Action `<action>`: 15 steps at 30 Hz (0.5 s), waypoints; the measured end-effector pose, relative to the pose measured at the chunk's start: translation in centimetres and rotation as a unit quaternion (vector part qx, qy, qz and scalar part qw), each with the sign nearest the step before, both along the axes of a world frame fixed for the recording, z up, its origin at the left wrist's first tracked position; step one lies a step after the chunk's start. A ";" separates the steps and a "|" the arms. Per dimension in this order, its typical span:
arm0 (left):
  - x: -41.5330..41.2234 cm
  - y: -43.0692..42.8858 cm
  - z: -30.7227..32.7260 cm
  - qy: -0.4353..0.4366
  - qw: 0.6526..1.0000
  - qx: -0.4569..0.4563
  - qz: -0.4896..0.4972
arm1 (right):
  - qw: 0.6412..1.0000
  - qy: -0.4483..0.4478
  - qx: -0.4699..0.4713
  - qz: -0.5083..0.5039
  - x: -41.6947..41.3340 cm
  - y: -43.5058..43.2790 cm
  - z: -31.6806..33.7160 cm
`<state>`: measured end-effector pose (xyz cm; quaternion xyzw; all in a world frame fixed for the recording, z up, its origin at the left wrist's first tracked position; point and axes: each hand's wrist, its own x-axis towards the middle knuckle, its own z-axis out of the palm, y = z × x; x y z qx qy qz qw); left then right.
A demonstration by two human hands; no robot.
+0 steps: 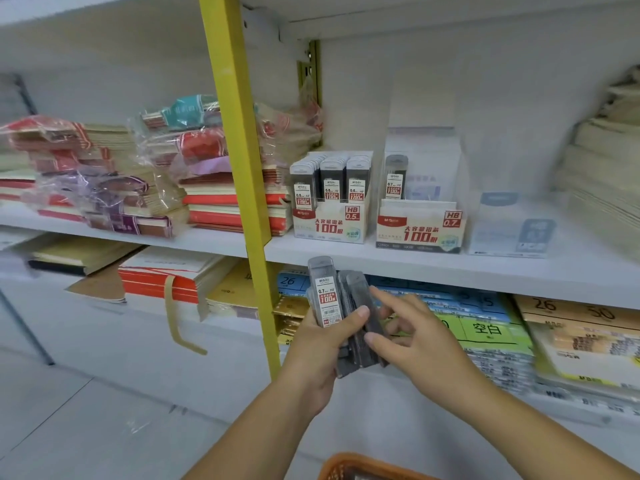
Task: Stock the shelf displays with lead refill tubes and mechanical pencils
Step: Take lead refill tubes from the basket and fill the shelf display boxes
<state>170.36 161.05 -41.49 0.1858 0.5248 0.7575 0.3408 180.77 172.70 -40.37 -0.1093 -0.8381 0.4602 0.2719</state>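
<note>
My left hand [320,344] grips a bundle of dark 0.7 lead refill tubes [325,296] just below the shelf edge. My right hand [412,334] pinches one tube [363,313] at the right side of that bundle. On the shelf above, the HB 0.5 display box [329,223] is packed with tubes. The HB 0.7 display box [419,230] to its right holds a single tube [394,178] at its left. A pale blue display box [509,230] stands further right.
A yellow upright post [242,150] divides the shelving just left of the boxes. Wrapped notebook stacks [104,174] fill the left shelf. Paper packs [571,341] lie on the lower shelf behind my hands. An orange basket rim [363,467] shows at the bottom edge.
</note>
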 end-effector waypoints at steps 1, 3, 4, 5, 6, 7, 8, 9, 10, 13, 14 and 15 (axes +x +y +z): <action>-0.1 -0.1 0.1 0.003 1.000 -0.002 0.004 | 0.999 0.009 -0.038 0.007 0.1 -0.1 0.2; -0.3 -0.2 0.3 0.002 1.000 -0.006 0.016 | 0.995 0.016 -0.098 0.007 0.5 0.1 0.6; -0.3 -0.3 0.3 -0.003 1.000 -0.003 0.017 | 0.993 0.012 -0.114 0.003 0.7 0.2 0.7; -0.3 -0.3 0.3 -0.007 1.000 0.001 0.017 | 0.992 0.006 -0.127 0.000 0.9 0.4 0.9; -0.2 -0.4 0.4 -0.010 1.000 0.005 0.017 | 0.990 0.002 -0.141 -0.003 0.9 0.5 1.0; -0.1 -0.4 0.5 -0.010 1.000 0.008 0.018 | 0.988 -0.001 -0.157 -0.003 1.0 0.7 1.1; 0.0 -0.4 0.5 -0.009 1.000 0.009 0.017 | 0.985 -0.002 -0.172 -0.001 1.0 0.7 1.1; 0.1 -0.4 0.5 -0.009 1.000 0.010 0.016 | 0.983 -0.002 -0.182 -0.001 1.0 0.8 1.2; 0.1 -0.4 0.6 -0.011 1.000 0.012 0.014 | 0.982 -0.001 -0.187 -0.002 1.0 0.8 1.2; 0.0 -0.4 1.0 -0.016 0.999 0.022 0.016 | 0.979 0.005 -0.205 0.000 0.9 0.8 1.3; 0.0 -0.4 1.1 -0.016 0.999 0.024 0.018 | 0.979 0.004 -0.205 -0.003 0.8 0.7 1.4; 0.0 -0.4 1.2 -0.015 0.999 0.024 0.019 | 0.980 0.003 -0.200 -0.008 0.8 0.6 1.6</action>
